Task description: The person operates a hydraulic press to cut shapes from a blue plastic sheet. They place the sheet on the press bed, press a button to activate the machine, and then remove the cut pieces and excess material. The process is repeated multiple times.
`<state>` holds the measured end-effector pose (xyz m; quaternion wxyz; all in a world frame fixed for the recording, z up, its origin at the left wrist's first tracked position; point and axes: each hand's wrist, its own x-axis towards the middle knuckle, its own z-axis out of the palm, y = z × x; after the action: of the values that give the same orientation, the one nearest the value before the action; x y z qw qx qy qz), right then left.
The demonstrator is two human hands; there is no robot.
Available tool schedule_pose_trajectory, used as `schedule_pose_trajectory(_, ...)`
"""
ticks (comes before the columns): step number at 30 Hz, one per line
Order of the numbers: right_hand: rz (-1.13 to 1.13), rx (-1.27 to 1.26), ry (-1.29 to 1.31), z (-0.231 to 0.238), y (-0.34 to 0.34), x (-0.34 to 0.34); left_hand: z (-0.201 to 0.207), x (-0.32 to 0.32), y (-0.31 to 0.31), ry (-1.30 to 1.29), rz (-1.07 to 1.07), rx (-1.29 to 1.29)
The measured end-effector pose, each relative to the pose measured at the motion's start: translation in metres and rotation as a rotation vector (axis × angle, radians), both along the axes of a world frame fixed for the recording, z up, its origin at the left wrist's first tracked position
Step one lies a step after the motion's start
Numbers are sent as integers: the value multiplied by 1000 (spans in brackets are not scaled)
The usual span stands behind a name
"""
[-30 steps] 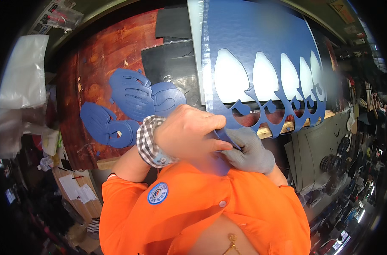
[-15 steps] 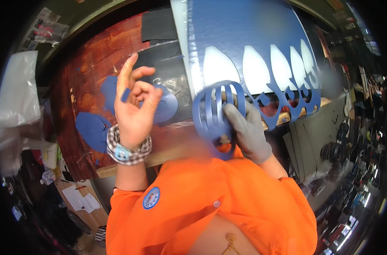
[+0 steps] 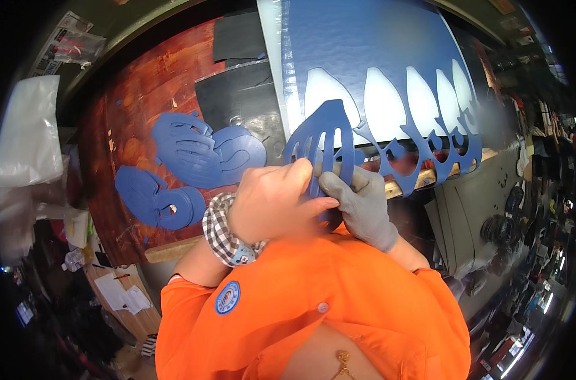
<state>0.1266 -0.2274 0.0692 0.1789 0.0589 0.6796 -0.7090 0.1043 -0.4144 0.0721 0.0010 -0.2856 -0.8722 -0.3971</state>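
My right hand (image 3: 364, 209), in a grey glove, grips a slotted blue sheet cut-out (image 3: 336, 123) by its lower part, in front of my chest. Long narrow openings run through the cut-out, and its pointed end faces away from me. My left hand (image 3: 272, 196), bare with a checkered cuff at the wrist, is closed at the left side of the same cut-out, its thumb and forefinger against the strips. What lies inside the left fingers is hidden. Similar blue cut-outs lie in stacks on the left, one pile (image 3: 196, 152) farther off and another (image 3: 142, 196) nearer.
A large blue sheet (image 3: 364, 38) on the right has several pointed holes showing white beneath. Its near edge (image 3: 421, 174) overhangs the wooden table edge. Black mats (image 3: 237, 95) and small blue scraps lie on the reddish table (image 3: 155, 76). Papers (image 3: 113, 291) sit lower left.
My left hand has come down and right from above the stacks to the cut-out. A small blue scrap seen by its fingers is no longer there. The cut-out has turned in my right hand.
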Motion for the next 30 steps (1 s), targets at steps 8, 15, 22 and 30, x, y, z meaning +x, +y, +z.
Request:
schedule_pose_trajectory(8, -65, -112, -57, -1, -3, 3, -12, 7, -3, 70, -135, 87)
schedule_pose_trajectory(15, -127, -221, -128, 8, -7, 2, -5, 17, -21, -174, 309, 492)
schedule_pose_trajectory(22, -85, -70, -89, 1, -17, 1, -7, 18, -12, 54, -31, 14)
schedule_pose_trajectory(30, -168, 139, 168, -2, -26, -11, -1, 16, -15, 72, -384, 266)
